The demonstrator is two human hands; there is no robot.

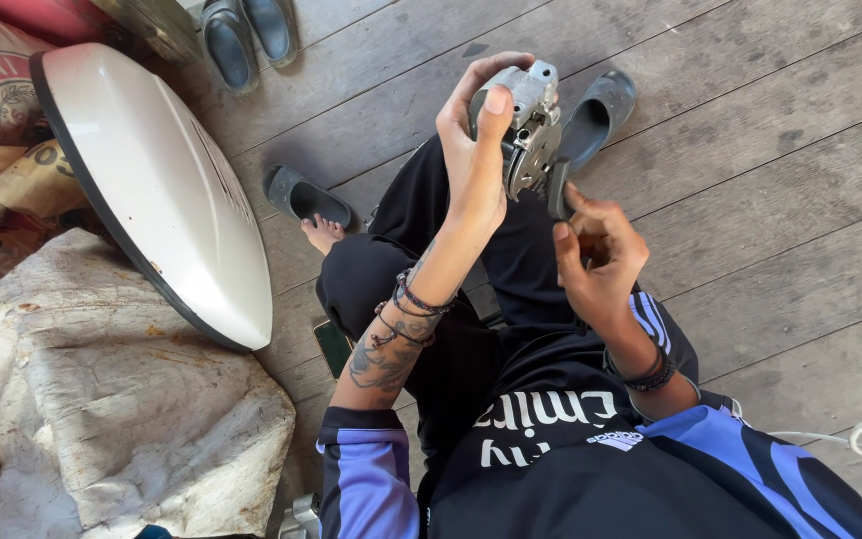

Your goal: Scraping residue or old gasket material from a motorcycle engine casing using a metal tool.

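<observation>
The left hand grasps the grey metal caliper raised above the lap, while the right hand's fingers pinch a dark pad touching its near-right underside.

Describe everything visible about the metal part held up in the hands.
The metal part is a small grey, cast-looking piece with bolt heads and a flat plate face. It is held upright above the lap; the left hand wraps it from the side, and the right hand pinches a dark flat piece against its lower edge.
</observation>
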